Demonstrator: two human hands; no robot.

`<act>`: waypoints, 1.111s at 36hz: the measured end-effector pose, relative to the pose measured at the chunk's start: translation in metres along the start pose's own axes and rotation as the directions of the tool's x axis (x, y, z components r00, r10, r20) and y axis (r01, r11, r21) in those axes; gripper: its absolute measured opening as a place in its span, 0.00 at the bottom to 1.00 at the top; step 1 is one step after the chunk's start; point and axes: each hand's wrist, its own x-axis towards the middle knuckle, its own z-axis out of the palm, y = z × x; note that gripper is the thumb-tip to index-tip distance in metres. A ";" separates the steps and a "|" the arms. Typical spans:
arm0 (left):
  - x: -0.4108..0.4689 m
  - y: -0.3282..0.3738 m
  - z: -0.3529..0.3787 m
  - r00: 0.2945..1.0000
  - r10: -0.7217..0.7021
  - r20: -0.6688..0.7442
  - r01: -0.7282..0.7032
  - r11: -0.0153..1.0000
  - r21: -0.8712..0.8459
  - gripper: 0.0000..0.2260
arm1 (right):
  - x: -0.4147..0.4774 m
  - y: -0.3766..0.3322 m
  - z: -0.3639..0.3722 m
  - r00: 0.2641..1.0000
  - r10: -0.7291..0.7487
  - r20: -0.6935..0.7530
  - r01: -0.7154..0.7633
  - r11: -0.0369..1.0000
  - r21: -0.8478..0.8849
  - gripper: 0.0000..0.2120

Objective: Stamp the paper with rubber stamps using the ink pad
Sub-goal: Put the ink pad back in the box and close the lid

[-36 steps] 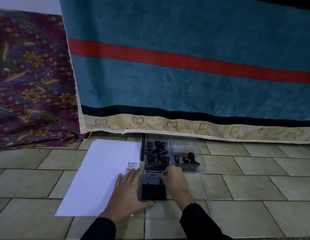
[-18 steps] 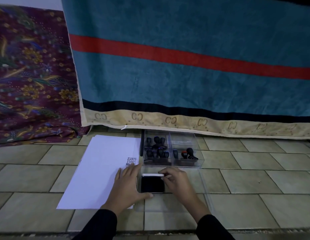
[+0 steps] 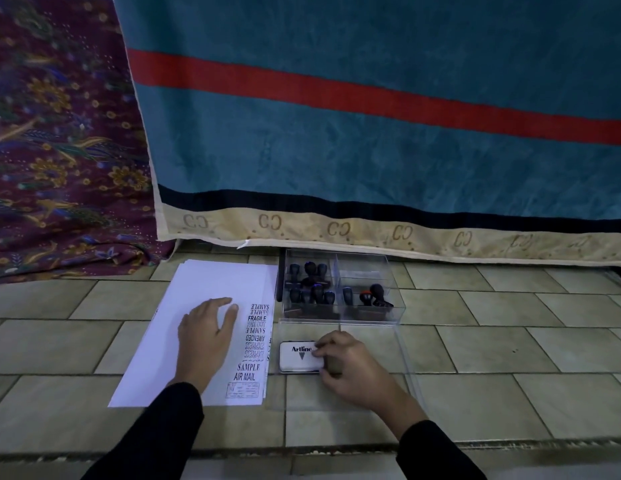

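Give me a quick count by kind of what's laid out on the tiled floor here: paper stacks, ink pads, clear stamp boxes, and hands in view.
Paper stack: 1
Ink pad, lid shut: 1
Clear stamp box: 1
Hands, left hand and right hand: 2
Total: 5

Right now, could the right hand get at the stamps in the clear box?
Probably yes. The right hand rests on the closed ink pad, just in front of the clear box. The box looks open on top, with nothing between hand and stamps.
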 end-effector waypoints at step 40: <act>0.004 -0.044 0.013 0.998 -0.053 0.018 0.044 0.944 0.328 0.14 | 0.077 0.013 -0.079 1.000 -0.006 0.021 0.008 0.993 -0.115 0.20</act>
